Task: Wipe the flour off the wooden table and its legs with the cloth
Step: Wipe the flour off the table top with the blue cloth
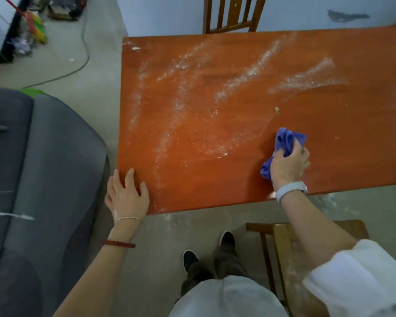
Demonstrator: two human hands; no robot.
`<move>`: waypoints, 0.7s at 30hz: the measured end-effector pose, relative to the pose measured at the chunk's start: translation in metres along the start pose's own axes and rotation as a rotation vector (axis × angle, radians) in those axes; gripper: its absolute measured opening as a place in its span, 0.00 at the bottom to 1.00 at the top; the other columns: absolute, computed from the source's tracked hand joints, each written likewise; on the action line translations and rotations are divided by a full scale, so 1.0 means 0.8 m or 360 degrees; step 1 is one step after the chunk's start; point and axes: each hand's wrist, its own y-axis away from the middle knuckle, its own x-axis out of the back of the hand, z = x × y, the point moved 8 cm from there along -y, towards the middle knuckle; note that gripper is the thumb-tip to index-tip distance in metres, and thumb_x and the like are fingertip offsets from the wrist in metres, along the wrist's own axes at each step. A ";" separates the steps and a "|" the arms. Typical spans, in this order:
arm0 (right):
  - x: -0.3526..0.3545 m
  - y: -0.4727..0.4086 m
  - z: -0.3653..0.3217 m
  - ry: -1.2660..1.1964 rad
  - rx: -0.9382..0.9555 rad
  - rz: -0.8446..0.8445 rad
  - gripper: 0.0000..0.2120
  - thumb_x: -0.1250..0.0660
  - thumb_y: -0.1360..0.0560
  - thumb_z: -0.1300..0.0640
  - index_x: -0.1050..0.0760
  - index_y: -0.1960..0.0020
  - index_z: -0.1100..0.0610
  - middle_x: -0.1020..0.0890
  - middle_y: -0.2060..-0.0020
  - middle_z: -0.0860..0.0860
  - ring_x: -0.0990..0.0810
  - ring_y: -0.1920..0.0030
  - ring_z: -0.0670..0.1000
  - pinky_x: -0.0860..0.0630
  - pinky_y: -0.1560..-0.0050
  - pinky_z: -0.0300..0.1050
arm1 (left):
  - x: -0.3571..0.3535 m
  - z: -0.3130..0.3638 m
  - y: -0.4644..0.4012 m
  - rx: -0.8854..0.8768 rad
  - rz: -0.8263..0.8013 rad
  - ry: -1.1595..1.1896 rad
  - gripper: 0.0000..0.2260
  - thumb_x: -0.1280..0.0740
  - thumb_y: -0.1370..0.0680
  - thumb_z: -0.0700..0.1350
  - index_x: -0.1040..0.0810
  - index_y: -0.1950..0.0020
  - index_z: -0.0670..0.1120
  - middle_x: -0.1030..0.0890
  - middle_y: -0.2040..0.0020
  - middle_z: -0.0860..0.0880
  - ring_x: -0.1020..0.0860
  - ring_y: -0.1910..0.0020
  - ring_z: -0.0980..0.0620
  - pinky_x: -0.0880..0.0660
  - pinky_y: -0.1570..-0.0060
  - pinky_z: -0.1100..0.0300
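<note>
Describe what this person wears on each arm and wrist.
The left hand has a thin gold-coloured chain at the wrist and a dark red bead bracelet further up a bare forearm. The right hand has a white band, like a watch or tracker, at the wrist. A loose white sleeve covers the right arm from about the elbow up.

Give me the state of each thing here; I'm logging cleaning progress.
wooden table: partly wiped, right part cleaner.
flour: streaked over the left and middle.
cloth: bunched, on the tabletop.
right hand: grips the cloth.
left hand: flat on the table's near-left corner.
floor: dusted white below the edge.
</note>
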 end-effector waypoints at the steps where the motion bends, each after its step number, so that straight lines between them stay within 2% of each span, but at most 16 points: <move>1: -0.003 -0.005 0.005 0.0052 -0.0138 0.0035 0.21 0.42 0.24 0.58 0.36 0.30 0.54 0.38 0.30 0.56 0.38 0.35 0.61 0.39 0.37 0.50 | 0.000 0.005 -0.003 -0.0003 0.0010 -0.0018 0.22 0.43 0.22 0.50 0.40 0.28 0.47 0.46 0.25 0.42 0.49 0.27 0.41 0.49 0.31 0.40; 2: -0.011 0.000 -0.003 0.0147 -0.0153 0.0051 0.22 0.42 0.24 0.58 0.37 0.30 0.53 0.39 0.29 0.56 0.37 0.35 0.61 0.39 0.37 0.51 | -0.001 0.009 -0.007 0.0003 0.0003 -0.0025 0.23 0.43 0.22 0.50 0.42 0.28 0.47 0.46 0.25 0.42 0.50 0.26 0.42 0.49 0.31 0.40; 3: -0.030 0.016 -0.020 0.0233 -0.0021 0.0015 0.22 0.41 0.24 0.58 0.36 0.30 0.53 0.38 0.29 0.56 0.36 0.36 0.62 0.38 0.38 0.52 | -0.002 0.012 -0.010 0.0014 -0.0012 -0.0023 0.24 0.44 0.22 0.50 0.43 0.27 0.47 0.47 0.25 0.42 0.50 0.26 0.42 0.48 0.31 0.40; 4: -0.058 0.041 -0.048 0.0260 0.0237 -0.0094 0.22 0.40 0.25 0.58 0.34 0.31 0.53 0.35 0.31 0.57 0.34 0.38 0.63 0.36 0.39 0.54 | -0.003 0.015 -0.014 0.0028 -0.0025 -0.0023 0.24 0.44 0.22 0.51 0.43 0.27 0.47 0.47 0.25 0.43 0.50 0.26 0.42 0.48 0.30 0.40; 6: -0.120 0.125 -0.109 0.0078 0.0879 -0.0528 0.21 0.38 0.29 0.59 0.28 0.36 0.55 0.27 0.38 0.59 0.30 0.43 0.64 0.32 0.42 0.57 | -0.001 0.017 -0.022 0.0050 -0.0034 -0.0039 0.24 0.45 0.21 0.50 0.43 0.27 0.46 0.47 0.25 0.43 0.49 0.26 0.42 0.48 0.30 0.40; 8: -0.144 0.183 -0.137 -0.0171 0.1161 -0.0995 0.21 0.40 0.30 0.55 0.25 0.39 0.56 0.24 0.42 0.57 0.29 0.44 0.59 0.31 0.41 0.50 | 0.006 0.021 -0.030 0.0032 -0.0003 -0.0021 0.23 0.43 0.21 0.48 0.40 0.28 0.45 0.45 0.25 0.42 0.47 0.26 0.42 0.46 0.30 0.41; 9: -0.139 0.176 -0.140 -0.0292 0.1143 -0.1051 0.21 0.41 0.30 0.53 0.25 0.38 0.56 0.24 0.42 0.56 0.31 0.43 0.56 0.34 0.40 0.44 | 0.010 0.025 -0.034 0.0009 0.0010 -0.0015 0.22 0.43 0.22 0.47 0.39 0.28 0.44 0.44 0.25 0.42 0.46 0.26 0.43 0.44 0.30 0.41; 10: -0.126 0.150 -0.140 -0.0388 0.1048 -0.0958 0.22 0.41 0.30 0.53 0.26 0.38 0.57 0.25 0.41 0.56 0.31 0.43 0.55 0.37 0.40 0.41 | 0.013 0.030 -0.038 -0.0019 0.0014 -0.0021 0.22 0.43 0.21 0.47 0.39 0.28 0.44 0.44 0.25 0.42 0.46 0.26 0.43 0.44 0.30 0.41; 12: -0.094 0.076 -0.124 -0.0457 0.0812 -0.0618 0.22 0.39 0.30 0.58 0.28 0.36 0.58 0.26 0.40 0.59 0.31 0.40 0.59 0.36 0.38 0.45 | 0.016 0.043 -0.048 -0.0065 0.0023 -0.0030 0.22 0.44 0.21 0.46 0.39 0.28 0.45 0.45 0.25 0.42 0.47 0.26 0.43 0.45 0.30 0.41; 14: -0.062 -0.005 -0.101 -0.0319 0.0554 -0.0280 0.25 0.37 0.28 0.62 0.34 0.32 0.59 0.28 0.37 0.60 0.33 0.37 0.61 0.38 0.35 0.52 | 0.016 0.057 -0.058 -0.0071 0.0024 -0.0029 0.22 0.44 0.21 0.47 0.40 0.28 0.46 0.45 0.25 0.43 0.48 0.26 0.43 0.45 0.30 0.41; 17: -0.035 -0.097 -0.065 -0.0019 0.0087 0.0078 0.29 0.38 0.26 0.61 0.43 0.28 0.60 0.34 0.33 0.61 0.37 0.34 0.63 0.41 0.34 0.54 | 0.009 0.069 -0.076 -0.0017 -0.0027 -0.0103 0.22 0.45 0.21 0.49 0.41 0.27 0.48 0.47 0.24 0.43 0.50 0.26 0.44 0.48 0.29 0.42; 19: -0.046 -0.111 -0.056 0.0135 -0.0099 0.0115 0.27 0.38 0.25 0.59 0.42 0.29 0.61 0.35 0.33 0.61 0.37 0.34 0.64 0.39 0.36 0.57 | 0.005 0.070 -0.084 0.0018 -0.0062 -0.0191 0.22 0.46 0.21 0.51 0.41 0.27 0.49 0.46 0.24 0.45 0.49 0.26 0.44 0.49 0.29 0.43; 20: -0.061 -0.101 -0.066 0.0190 -0.0020 0.0067 0.25 0.38 0.25 0.59 0.39 0.30 0.61 0.34 0.34 0.61 0.36 0.35 0.64 0.38 0.37 0.57 | 0.004 0.069 -0.085 0.0028 -0.0072 -0.0218 0.22 0.46 0.21 0.51 0.41 0.27 0.50 0.45 0.24 0.46 0.49 0.26 0.45 0.49 0.29 0.43; 21: -0.086 -0.080 -0.087 0.0189 0.0204 -0.0059 0.24 0.37 0.26 0.59 0.36 0.32 0.62 0.32 0.36 0.62 0.34 0.37 0.64 0.37 0.38 0.57 | 0.005 0.068 -0.086 0.0026 -0.0074 -0.0230 0.22 0.46 0.21 0.51 0.40 0.27 0.50 0.45 0.25 0.46 0.48 0.26 0.45 0.49 0.30 0.43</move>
